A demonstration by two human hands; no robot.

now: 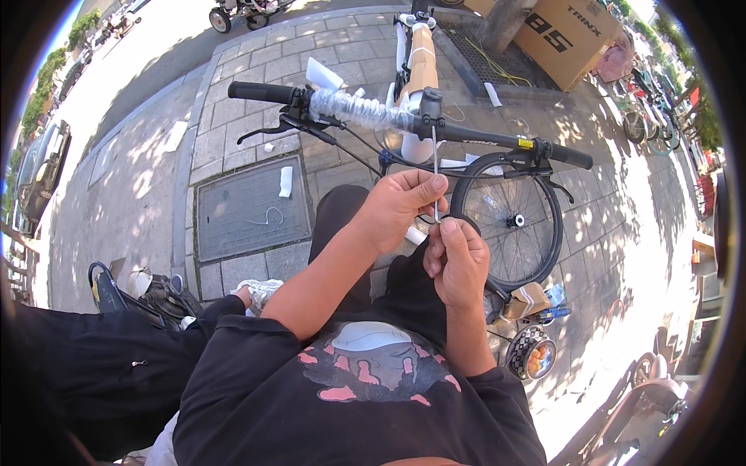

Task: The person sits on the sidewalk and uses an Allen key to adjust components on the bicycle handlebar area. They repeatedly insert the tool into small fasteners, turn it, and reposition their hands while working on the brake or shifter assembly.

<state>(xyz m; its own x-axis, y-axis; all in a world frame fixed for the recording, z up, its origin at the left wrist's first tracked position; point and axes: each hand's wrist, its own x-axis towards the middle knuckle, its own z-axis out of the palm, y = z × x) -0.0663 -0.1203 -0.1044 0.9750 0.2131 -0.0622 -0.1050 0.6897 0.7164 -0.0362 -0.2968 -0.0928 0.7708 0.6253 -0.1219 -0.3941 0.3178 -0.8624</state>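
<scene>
A thin silver hex key [435, 159] points away from me, its far end at the stem [430, 113] of a bicycle handlebar [486, 138]. My left hand [400, 200] pinches its shaft between thumb and fingers. Just to the right and nearer, my right hand [458, 256] closes around its near, bent end. Whether the far tip sits in a bolt I cannot tell. Clear bubble wrap [361, 109] covers the bar's left half, beside a black grip [264, 92] and brake lever. Cardboard wraps the frame tube [423, 58] behind the stem.
A loose bicycle wheel [509, 221] is under the bar's right side. Wrapping scraps lie around a metal cover [252, 208]. Far right stands a large cardboard box [571, 43]. Another person's dark-clothed leg [116, 365] is close on my left. A small box [526, 301] lies near my right arm.
</scene>
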